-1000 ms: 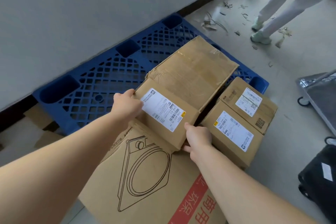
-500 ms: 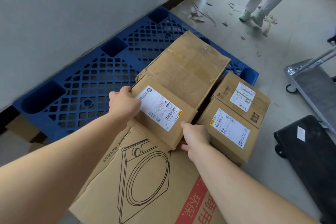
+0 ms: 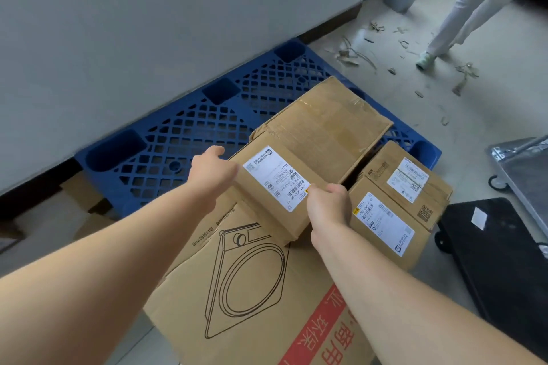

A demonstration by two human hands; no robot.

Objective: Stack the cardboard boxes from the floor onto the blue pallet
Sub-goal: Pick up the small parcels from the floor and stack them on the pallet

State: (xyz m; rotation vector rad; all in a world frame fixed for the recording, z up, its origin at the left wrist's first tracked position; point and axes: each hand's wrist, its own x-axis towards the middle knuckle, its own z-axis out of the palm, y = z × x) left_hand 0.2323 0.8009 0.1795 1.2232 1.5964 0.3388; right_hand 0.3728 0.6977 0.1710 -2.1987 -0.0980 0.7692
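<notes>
step: I'd say I'm placing the labelled box [image 3: 284,187]; best to hold it level and slide it snug against the crumpled box [image 3: 323,127] at its 12 o'clock so nothing overhangs.
box spot: it's partly on the big printed carton [image 3: 243,290], its far end over the blue pallet [image 3: 184,133].
left hand [image 3: 215,170]: clamped on the box's 9 o'clock edge, arm stretched out.
right hand [image 3: 327,204]: fingers curled over the 3 o'clock corner, gripping.
neighbours: two labelled boxes [image 3: 394,201] at 3 o'clock, so watch my knuckles.
</notes>
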